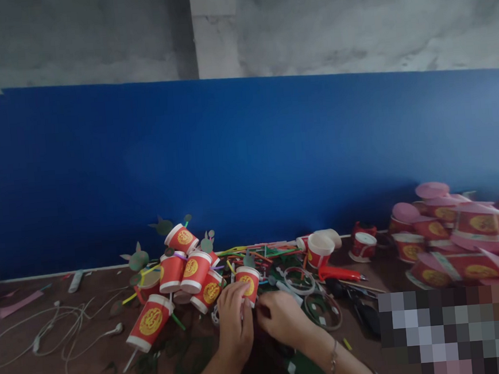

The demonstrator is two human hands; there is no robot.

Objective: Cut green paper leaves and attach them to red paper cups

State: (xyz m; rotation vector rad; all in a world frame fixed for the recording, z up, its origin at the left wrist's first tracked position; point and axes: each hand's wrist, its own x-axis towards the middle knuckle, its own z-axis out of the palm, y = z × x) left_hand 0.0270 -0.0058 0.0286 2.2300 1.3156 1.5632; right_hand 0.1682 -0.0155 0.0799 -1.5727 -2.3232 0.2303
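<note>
A red paper cup (250,280) with a white rim and a yellow emblem stands out between my hands. A small grey-green paper cut-out (249,258) shows just above it. My left hand (233,318) is closed around the cup's left side. To the right of the cup is my right hand (283,318), its fingers curled together close to the cup's lower edge. Whatever those fingers pinch is hidden. Left of my hands lies a heap of similar cups (196,272), several with animal-shaped green cut-outs (138,258) and coloured straws.
White earphones (60,331) trail across the table's left side. Behind my hands lie coloured sticks (271,248) and rolls of tape (300,281). A red hot glue gun (340,272) and pink-topped cup crafts (460,234) are at right. A blue partition (248,164) rises behind.
</note>
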